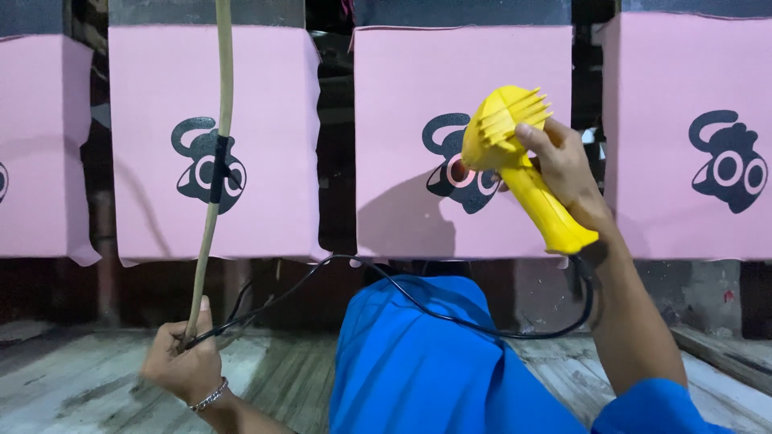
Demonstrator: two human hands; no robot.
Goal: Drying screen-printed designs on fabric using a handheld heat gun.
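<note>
Far left, a partial pink sheet (40,145) hangs at the frame edge. Next, a second pink sheet (213,141) with a black cartoon print, hanging over a dark rack. In front of it a tan hose (219,161) drops from the top edge down into the left hand (183,362). Left hand low, over the wooden floor (96,378), fingers curled tight round the hose end and also pinching the black cord (402,293); metal bracelet (211,395) on the wrist. Cord loops right across a blue-clad knee (426,362), then up to the tool's base. Middle pink sheet (418,96) behind. Right hand (563,165) raised, fist wrapped round the handle of a yellow heat gun (515,161), nozzle aimed at the middle sheet, close to its print. Far right, another pink sheet (691,137), same print.
</note>
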